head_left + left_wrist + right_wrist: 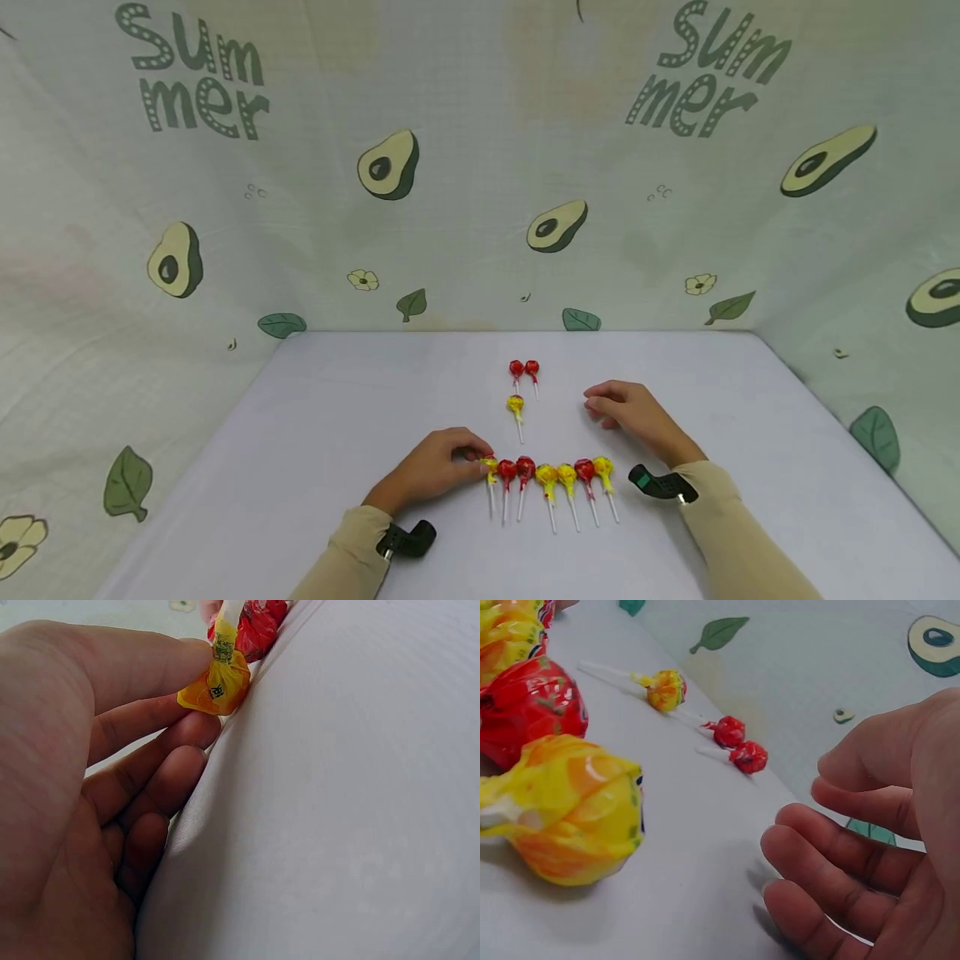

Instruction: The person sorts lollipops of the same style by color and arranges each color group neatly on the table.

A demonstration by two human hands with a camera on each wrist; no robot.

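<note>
At the frame's lower centre, the left hand [438, 462] pinches a yellow lollipop [217, 688] – a light grip (no squeezing) should spare the red lollipop [507, 472] beside it – while the right hand [633, 414], right of centre, holds nothing, fingers loosely bent.
</note>
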